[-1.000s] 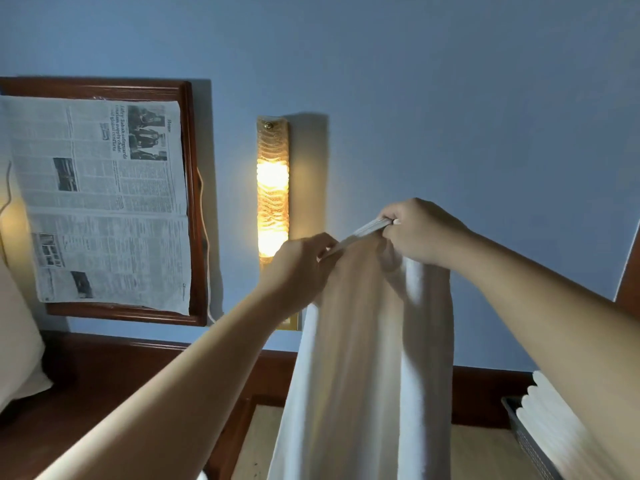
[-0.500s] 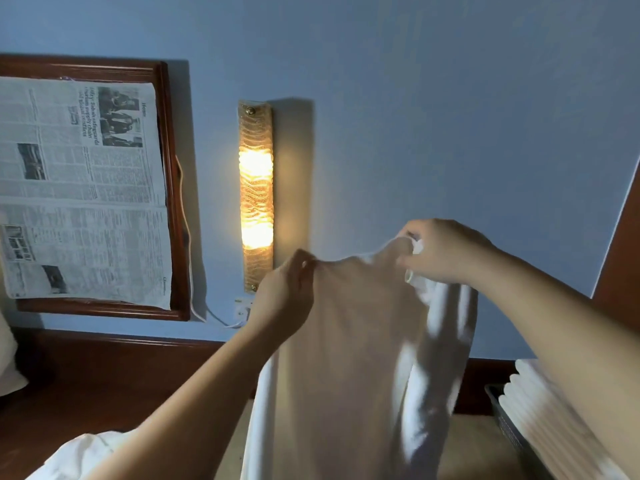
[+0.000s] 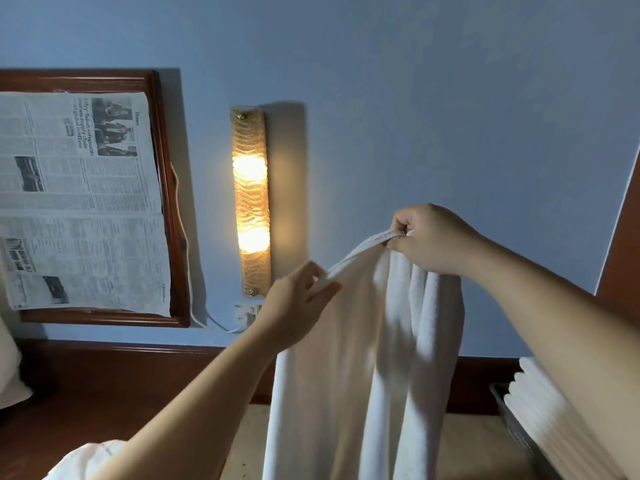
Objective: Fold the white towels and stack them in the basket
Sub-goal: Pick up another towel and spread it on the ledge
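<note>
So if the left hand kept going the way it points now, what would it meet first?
Probably the right hand: the left hand points up and right along the towel hem both hands pinch. Depth is unclear.

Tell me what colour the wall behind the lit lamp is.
Pale blue wall, seen in the head view behind the lamp.

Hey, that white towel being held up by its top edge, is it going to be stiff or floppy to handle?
Probably floppy: the white towel hangs in soft vertical folds below the right hand and left hand, and its hem sags between them. It likely has some weight, since it drapes straight down. It seems unlikely to slip, as its surface looks like nubby terry.
</note>
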